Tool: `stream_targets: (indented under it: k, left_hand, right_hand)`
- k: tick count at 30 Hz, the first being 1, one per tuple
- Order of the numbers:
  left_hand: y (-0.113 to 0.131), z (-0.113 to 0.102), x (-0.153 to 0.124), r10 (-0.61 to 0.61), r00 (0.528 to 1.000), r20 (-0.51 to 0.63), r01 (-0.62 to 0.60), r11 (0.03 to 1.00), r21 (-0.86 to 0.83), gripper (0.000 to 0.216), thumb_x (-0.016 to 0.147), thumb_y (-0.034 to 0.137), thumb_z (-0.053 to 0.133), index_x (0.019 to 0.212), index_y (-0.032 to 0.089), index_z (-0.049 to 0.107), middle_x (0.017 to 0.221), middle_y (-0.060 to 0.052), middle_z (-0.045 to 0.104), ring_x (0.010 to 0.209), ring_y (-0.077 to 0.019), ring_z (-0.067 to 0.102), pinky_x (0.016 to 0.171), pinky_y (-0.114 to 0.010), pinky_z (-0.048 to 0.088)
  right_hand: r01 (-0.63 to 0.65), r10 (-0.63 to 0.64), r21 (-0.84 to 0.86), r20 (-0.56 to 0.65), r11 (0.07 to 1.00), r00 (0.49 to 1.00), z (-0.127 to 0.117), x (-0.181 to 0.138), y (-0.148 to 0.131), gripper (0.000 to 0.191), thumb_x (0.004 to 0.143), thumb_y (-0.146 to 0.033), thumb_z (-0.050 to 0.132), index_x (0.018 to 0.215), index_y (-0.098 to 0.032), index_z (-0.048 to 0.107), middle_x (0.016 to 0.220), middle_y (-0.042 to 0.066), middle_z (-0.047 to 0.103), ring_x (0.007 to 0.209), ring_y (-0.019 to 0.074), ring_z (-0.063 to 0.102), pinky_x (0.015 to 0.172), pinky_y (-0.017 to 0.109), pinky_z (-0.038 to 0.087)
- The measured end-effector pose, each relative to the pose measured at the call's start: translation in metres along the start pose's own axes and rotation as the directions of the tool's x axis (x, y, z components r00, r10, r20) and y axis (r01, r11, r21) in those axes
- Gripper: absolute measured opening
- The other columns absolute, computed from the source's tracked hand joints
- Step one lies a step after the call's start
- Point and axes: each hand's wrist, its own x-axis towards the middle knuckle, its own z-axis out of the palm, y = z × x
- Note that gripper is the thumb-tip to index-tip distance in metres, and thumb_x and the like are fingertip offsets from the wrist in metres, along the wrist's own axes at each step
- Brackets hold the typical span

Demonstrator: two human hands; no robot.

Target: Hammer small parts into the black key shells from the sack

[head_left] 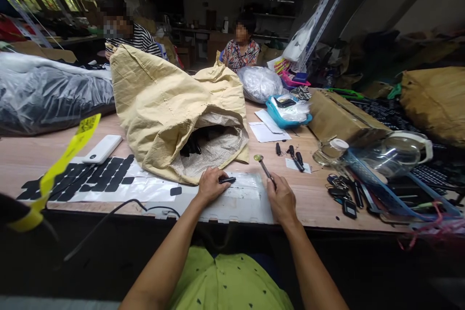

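My left hand (209, 187) is closed on a small black plastic piece (227, 180) and holds it on a white backing sheet (243, 199) at the table's front edge. My right hand (281, 199) grips a thin metal tool with a round brass-coloured tip (262, 162) that points away from me. Straight ahead lies a tan woven sack (163, 101), its mouth open toward me with black pieces inside. To the left a white sheet carries rows of black stickers (87, 179).
A white power bank (102, 148), a yellow tag (69, 152) and a plastic-wrapped bundle (51, 92) are on the left. On the right: loose black parts (294, 155), a blue tray (286, 111), a cardboard box (343, 118), a clear jug (388, 155). Two people sit across the table.
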Motion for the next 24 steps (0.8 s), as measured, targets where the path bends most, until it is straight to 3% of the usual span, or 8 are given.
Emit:
stream_targets:
  k: [4, 8, 14, 20, 24]
  left_hand:
    - [0.002, -0.002, 0.001, -0.024, 0.999, 0.029, 0.025, 0.999, -0.022, 0.016, 0.077, 0.030, 0.075, 0.093, 0.027, 0.075, 0.091, -0.002, 0.067, 0.098, -0.0235, 0.055, 0.087, -0.034, 0.042]
    - [0.006, -0.005, 0.001, -0.050, 0.997, 0.062, 0.051, 0.998, -0.020, 0.016, 0.078, 0.029, 0.074, 0.095, 0.028, 0.076, 0.095, -0.002, 0.068, 0.102, -0.0242, 0.054, 0.089, -0.035, 0.042]
    - [0.008, -0.006, 0.002, -0.068, 0.995, 0.078, 0.068, 0.998, -0.003, 0.013, 0.080, 0.030, 0.073, 0.092, 0.028, 0.076, 0.092, -0.002, 0.066, 0.102, -0.0246, 0.054, 0.088, -0.035, 0.041]
    - [0.006, -0.005, 0.002, -0.027, 0.996, 0.079, 0.026, 1.000, 0.008, 0.010, 0.082, 0.031, 0.071, 0.089, 0.029, 0.077, 0.094, -0.002, 0.064, 0.101, -0.0225, 0.053, 0.088, -0.034, 0.041]
    - [0.004, -0.003, 0.002, -0.018, 0.998, 0.063, 0.018, 1.000, -0.004, 0.015, 0.082, 0.031, 0.072, 0.095, 0.030, 0.077, 0.093, -0.001, 0.063, 0.100, -0.0226, 0.053, 0.089, -0.035, 0.041]
  right_hand:
    - [0.105, -0.139, 0.274, 0.105, 0.956, 0.985, 0.002, -0.026, -0.027, 0.033, 0.092, -0.033, 0.047, 0.113, -0.024, 0.072, 0.106, 0.008, 0.073, 0.095, 0.0200, 0.067, 0.083, 0.032, 0.054]
    - [0.139, -0.226, 0.387, 0.188, 0.911, 0.956, 0.002, -0.042, -0.047, 0.034, 0.094, -0.030, 0.047, 0.119, -0.025, 0.070, 0.110, 0.007, 0.074, 0.101, 0.0192, 0.069, 0.087, 0.031, 0.056]
    - [0.175, -0.270, 0.399, 0.194, 0.900, 0.943, -0.003, -0.047, -0.049, 0.036, 0.096, -0.027, 0.046, 0.123, -0.025, 0.069, 0.111, 0.007, 0.074, 0.103, 0.0186, 0.069, 0.088, 0.031, 0.058]
    - [0.219, -0.299, 0.326, 0.221, 0.920, 0.928, -0.002, -0.048, -0.043, 0.037, 0.095, -0.024, 0.046, 0.124, -0.026, 0.068, 0.098, 0.005, 0.074, 0.090, 0.0171, 0.070, 0.080, 0.028, 0.058]
    - [0.176, -0.251, 0.347, 0.185, 0.921, 0.950, -0.006, -0.046, -0.043, 0.037, 0.096, -0.028, 0.044, 0.123, -0.025, 0.069, 0.110, 0.007, 0.074, 0.103, 0.0191, 0.069, 0.090, 0.032, 0.057]
